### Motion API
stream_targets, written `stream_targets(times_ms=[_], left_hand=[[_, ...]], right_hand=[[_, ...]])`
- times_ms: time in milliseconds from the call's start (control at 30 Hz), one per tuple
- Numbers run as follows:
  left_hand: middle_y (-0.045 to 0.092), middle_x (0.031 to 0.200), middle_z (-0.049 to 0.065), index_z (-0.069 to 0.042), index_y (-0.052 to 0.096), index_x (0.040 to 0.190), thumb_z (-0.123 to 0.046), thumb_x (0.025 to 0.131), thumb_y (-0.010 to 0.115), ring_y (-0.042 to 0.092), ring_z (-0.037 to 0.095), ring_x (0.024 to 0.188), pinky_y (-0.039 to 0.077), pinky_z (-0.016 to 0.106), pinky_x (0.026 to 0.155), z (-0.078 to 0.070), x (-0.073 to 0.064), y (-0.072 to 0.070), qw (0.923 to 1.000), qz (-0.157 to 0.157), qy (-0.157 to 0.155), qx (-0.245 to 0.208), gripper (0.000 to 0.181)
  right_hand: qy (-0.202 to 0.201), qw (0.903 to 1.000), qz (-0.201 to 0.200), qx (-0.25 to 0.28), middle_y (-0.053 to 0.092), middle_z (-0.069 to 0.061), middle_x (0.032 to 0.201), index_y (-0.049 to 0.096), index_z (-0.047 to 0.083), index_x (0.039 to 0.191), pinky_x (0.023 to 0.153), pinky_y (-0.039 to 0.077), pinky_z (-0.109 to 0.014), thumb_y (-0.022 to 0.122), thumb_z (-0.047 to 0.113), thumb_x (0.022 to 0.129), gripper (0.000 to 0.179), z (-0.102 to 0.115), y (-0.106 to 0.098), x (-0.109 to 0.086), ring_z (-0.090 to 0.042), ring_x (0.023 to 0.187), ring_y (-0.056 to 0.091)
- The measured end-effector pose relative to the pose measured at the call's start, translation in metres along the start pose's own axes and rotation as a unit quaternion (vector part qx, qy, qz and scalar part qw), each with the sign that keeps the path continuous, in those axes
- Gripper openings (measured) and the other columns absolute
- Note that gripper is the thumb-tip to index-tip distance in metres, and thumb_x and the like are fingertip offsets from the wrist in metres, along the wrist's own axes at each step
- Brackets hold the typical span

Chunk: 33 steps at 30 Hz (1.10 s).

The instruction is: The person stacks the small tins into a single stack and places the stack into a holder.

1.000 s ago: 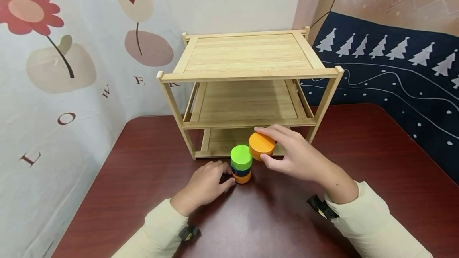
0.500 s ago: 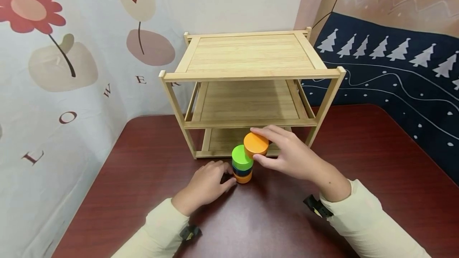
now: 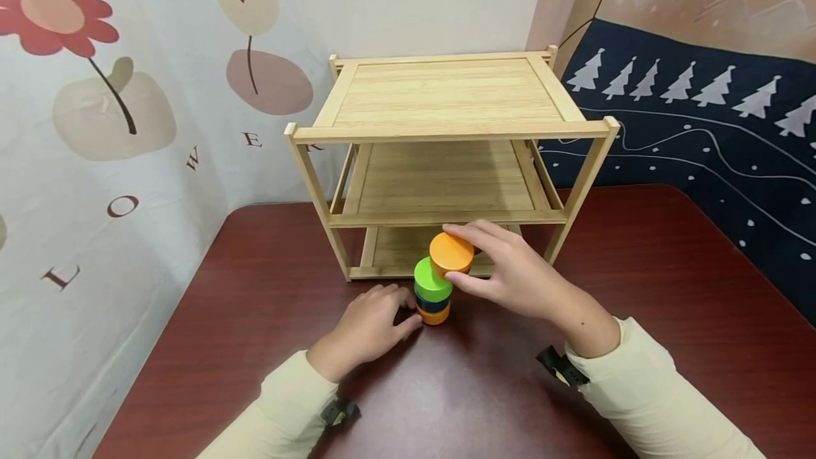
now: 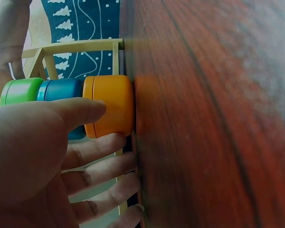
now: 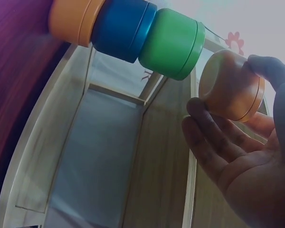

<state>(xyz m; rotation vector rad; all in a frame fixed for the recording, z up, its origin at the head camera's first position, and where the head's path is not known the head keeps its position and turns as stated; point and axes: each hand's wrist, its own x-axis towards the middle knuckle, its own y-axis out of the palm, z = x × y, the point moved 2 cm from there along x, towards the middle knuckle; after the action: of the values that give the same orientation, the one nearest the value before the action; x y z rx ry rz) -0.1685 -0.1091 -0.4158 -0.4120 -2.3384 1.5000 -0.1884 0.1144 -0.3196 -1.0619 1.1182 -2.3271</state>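
A short stack of round lidded tins stands upright on the table: an orange tin (image 4: 113,105) at the bottom, a dark blue tin (image 5: 123,29) in the middle and a green tin (image 3: 431,280) on top. My left hand (image 3: 366,328) rests low beside the stack, its thumb and index finger holding the bottom orange tin from two sides. With thumb and fingers, my right hand (image 3: 519,271) grips a second orange tin (image 5: 232,86). In the right wrist view this tin sits just past the green tin's lid, slightly tilted, with a narrow gap between them.
Right behind the stack stands a three-tier wooden rack (image 3: 446,94), its lower front bar (image 3: 382,273) close to the tins. The dark red table (image 3: 440,402) reaches to printed cloth walls (image 3: 408,6) at the back and sides.
My right hand has moved left with the orange tin, from beside the green tin to above its right edge. The left hand and the stack stay where they were.
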Motion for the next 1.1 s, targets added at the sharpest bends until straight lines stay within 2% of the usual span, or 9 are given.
stream_targets(times_ms=[633,1100], left_hand=[[0.069,0.099,-0.002,-0.015,0.070,0.101,-0.037,0.091,0.072,0.064,0.021,0.094,0.054,0.043,0.081,0.000,0.000,-0.002,1.0000,0.007,-0.002,0.006,0.024],[0.069,0.099,-0.002,-0.015,0.070,0.101,-0.038,0.092,0.071,0.064,0.020,0.093,0.054,0.043,0.081,0.000,0.001,-0.001,0.9999,0.012,-0.005,0.009,0.025]], right_hand=[[0.025,0.9988,0.041,-0.007,0.064,-0.001,0.120,0.059,0.013,0.138,0.087,0.057,-0.035,0.077,0.033,0.088,0.057,0.004,0.010,0.007,-0.012,0.101,0.063],[0.012,0.9986,0.045,-0.023,0.064,0.000,0.118,0.058,0.013,0.138,0.086,0.056,-0.033,0.077,0.034,0.089,0.057,0.001,0.017,0.009,-0.011,0.098,0.064]])
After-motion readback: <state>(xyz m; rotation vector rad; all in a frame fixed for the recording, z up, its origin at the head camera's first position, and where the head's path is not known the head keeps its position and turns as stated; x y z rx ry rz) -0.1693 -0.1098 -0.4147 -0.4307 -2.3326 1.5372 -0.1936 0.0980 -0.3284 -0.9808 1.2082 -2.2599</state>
